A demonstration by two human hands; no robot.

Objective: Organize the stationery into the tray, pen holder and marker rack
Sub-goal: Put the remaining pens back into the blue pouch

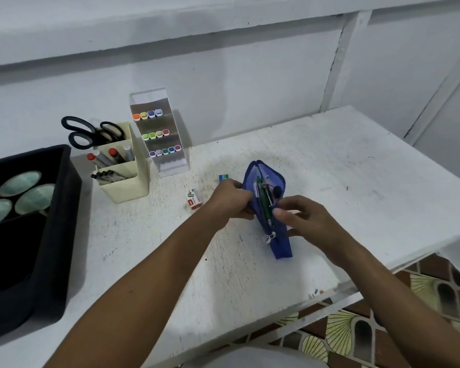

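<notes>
Both hands' fingers grip the unzipped blue pencil pouch (267, 205); pens show inside.

You've got a blue pencil bag (281, 243) open mid-table w/ pens inside. Cream pen holder (125, 181) w/ scissors (91, 134) stands left, clear marker rack (161, 134) just beside it, black tray (51, 208) far left.
</notes>
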